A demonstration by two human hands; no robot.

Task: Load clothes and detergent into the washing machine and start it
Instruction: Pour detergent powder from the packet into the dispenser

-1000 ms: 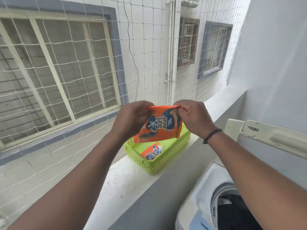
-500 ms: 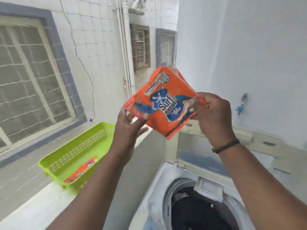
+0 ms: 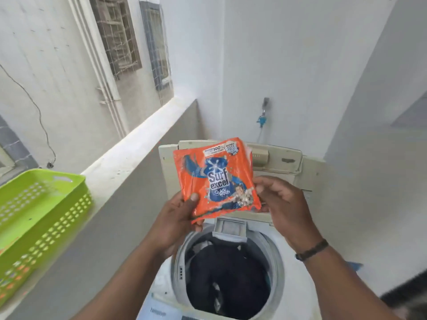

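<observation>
Sachet [image 3: 219, 179] upright over drum [image 3: 227, 273], pinched low by left hand [image 3: 178, 218] and right hand [image 3: 280, 204]. Torn top possibly open: careless tilt likely dumps powder on rim, not clothes [image 3: 231, 278].

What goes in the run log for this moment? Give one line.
step: detergent | left hand + right hand: holding Surf Excel sachet above open washer drum | dark clothes: loaded | green basket: on ledge

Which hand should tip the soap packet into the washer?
Probably the right hand: it grips the detergent packet by its side edge above the open drum, while the left hand only pinches the bottom corner.
</observation>
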